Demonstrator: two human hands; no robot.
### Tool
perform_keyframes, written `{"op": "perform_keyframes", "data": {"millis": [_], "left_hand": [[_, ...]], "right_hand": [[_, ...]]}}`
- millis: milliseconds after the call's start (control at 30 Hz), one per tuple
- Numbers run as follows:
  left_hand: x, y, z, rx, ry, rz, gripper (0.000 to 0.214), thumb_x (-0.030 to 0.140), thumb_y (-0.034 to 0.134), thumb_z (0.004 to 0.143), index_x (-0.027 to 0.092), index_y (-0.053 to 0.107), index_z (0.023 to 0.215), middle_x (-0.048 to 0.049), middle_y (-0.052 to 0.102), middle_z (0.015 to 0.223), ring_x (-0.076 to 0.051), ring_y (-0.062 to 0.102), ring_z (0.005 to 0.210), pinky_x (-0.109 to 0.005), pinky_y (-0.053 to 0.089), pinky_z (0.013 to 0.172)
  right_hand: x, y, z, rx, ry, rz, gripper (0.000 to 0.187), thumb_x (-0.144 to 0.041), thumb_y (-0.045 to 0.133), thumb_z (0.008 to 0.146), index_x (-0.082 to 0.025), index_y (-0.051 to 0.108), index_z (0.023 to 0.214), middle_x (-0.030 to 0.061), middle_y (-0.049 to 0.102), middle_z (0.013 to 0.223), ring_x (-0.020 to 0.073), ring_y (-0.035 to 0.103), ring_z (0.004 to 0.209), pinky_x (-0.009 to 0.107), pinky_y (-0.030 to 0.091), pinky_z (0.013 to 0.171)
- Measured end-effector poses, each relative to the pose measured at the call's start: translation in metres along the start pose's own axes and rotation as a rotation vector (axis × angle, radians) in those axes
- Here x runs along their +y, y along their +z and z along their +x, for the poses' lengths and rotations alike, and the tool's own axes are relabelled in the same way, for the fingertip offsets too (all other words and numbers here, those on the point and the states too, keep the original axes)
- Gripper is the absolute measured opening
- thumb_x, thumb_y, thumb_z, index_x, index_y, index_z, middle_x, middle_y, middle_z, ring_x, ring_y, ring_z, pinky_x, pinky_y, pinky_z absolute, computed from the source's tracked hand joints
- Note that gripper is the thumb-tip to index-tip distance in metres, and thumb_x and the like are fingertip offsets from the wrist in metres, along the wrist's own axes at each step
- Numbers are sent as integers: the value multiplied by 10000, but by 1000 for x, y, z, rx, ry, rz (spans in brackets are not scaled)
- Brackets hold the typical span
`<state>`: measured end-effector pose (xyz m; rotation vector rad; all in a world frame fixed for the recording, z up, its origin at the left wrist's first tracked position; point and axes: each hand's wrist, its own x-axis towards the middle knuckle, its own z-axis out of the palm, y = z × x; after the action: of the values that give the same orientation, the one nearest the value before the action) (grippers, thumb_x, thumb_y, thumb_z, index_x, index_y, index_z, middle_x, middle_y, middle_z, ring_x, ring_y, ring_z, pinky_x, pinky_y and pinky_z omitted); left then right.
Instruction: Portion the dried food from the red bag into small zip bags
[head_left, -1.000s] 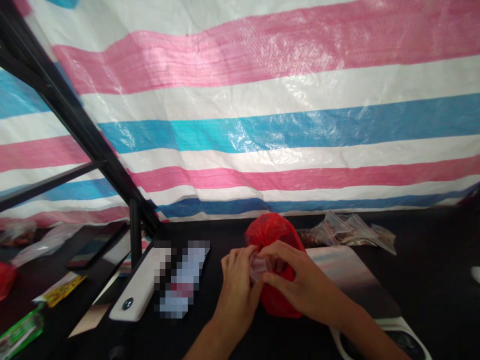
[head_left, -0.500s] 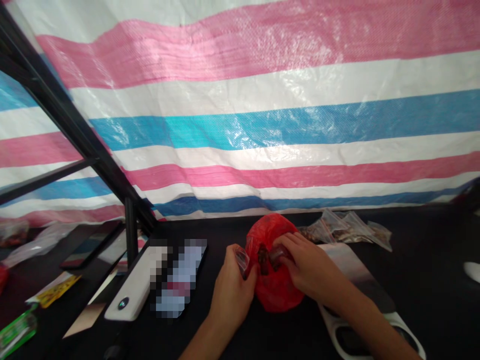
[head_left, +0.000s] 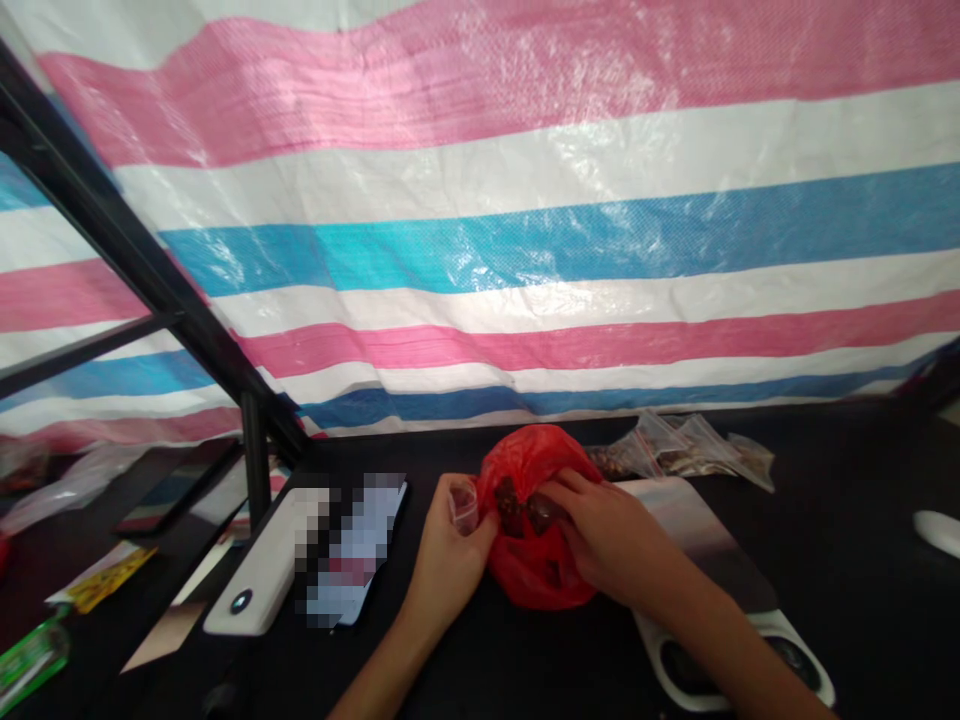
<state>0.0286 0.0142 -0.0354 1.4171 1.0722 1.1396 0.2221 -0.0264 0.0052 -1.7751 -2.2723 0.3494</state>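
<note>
A red plastic bag (head_left: 536,585) stands open on the black table, with small dark brown pieces (head_left: 511,510) showing in its mouth. At its left side is my left hand (head_left: 448,560), its thumb and fingers closed around a small clear plastic bag (head_left: 463,508) close to the red rim. My right hand (head_left: 604,525) reaches into the opening from the right. Its fingers are curled and partly hidden by the bag and the brown pieces, with a dark, shiny thing by the fingertips that I cannot make out.
A scale (head_left: 705,540) with a shiny plate lies under my right forearm. Clear zip bags (head_left: 686,445) sit behind it. On the left are a white device (head_left: 259,570), a phone (head_left: 364,555) and packets (head_left: 112,577). A black frame (head_left: 150,275) and striped sheet (head_left: 525,250) stand behind.
My right hand has moved deeper into the red bag, whose mouth is wider and shows more brown pieces. My left hand has shifted slightly left with the clear bag. The view has tilted slightly.
</note>
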Motion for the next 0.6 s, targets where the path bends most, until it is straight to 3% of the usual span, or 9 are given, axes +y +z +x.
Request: {"op": "perform_keyframes", "data": {"millis": [100,233,600], "left_hand": [[-7,-1,2,-31,-20,18,245,178,655,769,211,496,953,1,640,880,-173,640,782,-302,510,751],[-13,-5,1,-26,0,127,254,68,570,727,215,504,924,28,609,810,-151,594,719,-267,476,692],[0,0,0,-25,4,-47,246,77,536,657,203,516,867,33,570,788,-138,563,708,-249,472,677]], "right_hand": [[-5,5,1,-27,5,-27,475,-96,475,883,-212,615,1322,106,654,1244,255,673,970,360,474,822],[-9,11,1,-9,13,-27,354,-185,469,950,-199,638,1260,117,639,1257,271,662,1019,375,478,857],[-13,16,6,-22,-15,24,431,-82,496,886,-196,628,1280,109,649,1258,259,646,1065,356,480,887]]}}
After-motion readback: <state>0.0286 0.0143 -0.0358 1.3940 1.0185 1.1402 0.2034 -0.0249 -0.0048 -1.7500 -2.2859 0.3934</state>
